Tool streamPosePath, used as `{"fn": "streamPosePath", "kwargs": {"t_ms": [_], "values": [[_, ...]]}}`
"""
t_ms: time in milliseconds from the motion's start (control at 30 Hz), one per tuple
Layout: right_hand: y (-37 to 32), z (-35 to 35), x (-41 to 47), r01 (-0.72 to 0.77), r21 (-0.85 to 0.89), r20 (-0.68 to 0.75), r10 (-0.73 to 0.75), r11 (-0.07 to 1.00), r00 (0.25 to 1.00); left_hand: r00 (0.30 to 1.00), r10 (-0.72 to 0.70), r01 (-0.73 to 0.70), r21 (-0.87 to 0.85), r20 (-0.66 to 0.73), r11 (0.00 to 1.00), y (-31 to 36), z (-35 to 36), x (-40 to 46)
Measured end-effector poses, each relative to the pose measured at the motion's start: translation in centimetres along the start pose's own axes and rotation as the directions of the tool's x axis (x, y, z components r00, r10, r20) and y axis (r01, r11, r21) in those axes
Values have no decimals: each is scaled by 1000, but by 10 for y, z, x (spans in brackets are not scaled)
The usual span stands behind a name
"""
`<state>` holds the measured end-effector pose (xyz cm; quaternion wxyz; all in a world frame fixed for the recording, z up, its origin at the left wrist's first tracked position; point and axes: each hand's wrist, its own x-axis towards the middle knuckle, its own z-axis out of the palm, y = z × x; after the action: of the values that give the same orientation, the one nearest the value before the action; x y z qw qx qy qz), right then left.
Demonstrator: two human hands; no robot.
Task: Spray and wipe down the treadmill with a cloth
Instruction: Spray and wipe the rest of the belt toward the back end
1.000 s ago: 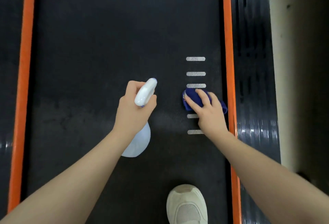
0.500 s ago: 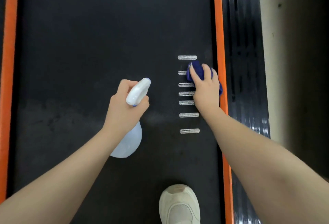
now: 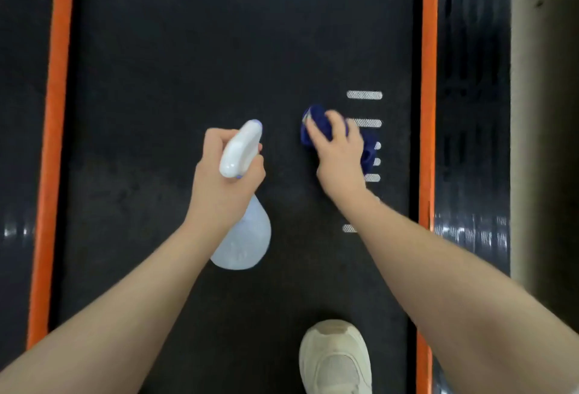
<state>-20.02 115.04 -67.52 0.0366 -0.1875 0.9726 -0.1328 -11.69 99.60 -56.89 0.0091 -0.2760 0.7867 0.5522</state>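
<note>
The person looks down on the black treadmill belt [image 3: 188,64], which fills most of the view. An orange stripe [image 3: 53,143] runs along the left edge of the belt and a second orange stripe [image 3: 428,111] runs along the right edge. Outside the right stripe there is a glossy black side rail [image 3: 470,111] with ribs.

The left hand [image 3: 224,180] is closed around the neck of a spray bottle [image 3: 242,237]. The white spray head [image 3: 239,149] points away from the person, and the pale, translucent body of the bottle hangs below the hand, above the middle of the belt. One finger lies at the front of the head, near the trigger, but the trigger itself is hidden.

The right hand [image 3: 340,155] presses a dark blue cloth [image 3: 316,124] flat on the belt, to the right of the bottle. The fingers are spread and bent a little over the crumpled cloth, and blue fabric shows in front of the fingertips and at the right side of the palm. The hand and the cloth are a little blurred.

The cloth lies on a column of short white marks [image 3: 364,95] printed on the right part of the belt; some of these marks are partly covered by the hand and the forearm.

At the bottom edge, a white shoe [image 3: 335,359] stands on the belt, between the two forearms.
</note>
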Motion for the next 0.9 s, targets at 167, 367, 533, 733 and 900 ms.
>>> {"fn": "streamPosePath", "kwargs": {"t_ms": [167, 367, 533, 733, 900], "values": [[-43, 22, -40, 603, 95, 86, -610, 792, 788, 999, -54, 54, -9, -6, 998, -13, -25, -6], [-87, 20, 10, 142, 25, 93, -144, 990, 985, 959, -154, 139, -80, -236, 987, -45, -60, -5], [-87, 20, -13, 591, 50, 253, -582, 805, 773, 950, -161, 141, -91, -269, 986, -52, -87, -6], [-93, 34, 21, 369, -34, 62, -366, 929, 928, 943, -159, 135, -99, -291, 986, -73, -98, -4], [-75, 30, -27, 660, 1, 168, -651, 751, 740, 937, -159, 128, -117, -310, 985, -78, -107, -5]]}}
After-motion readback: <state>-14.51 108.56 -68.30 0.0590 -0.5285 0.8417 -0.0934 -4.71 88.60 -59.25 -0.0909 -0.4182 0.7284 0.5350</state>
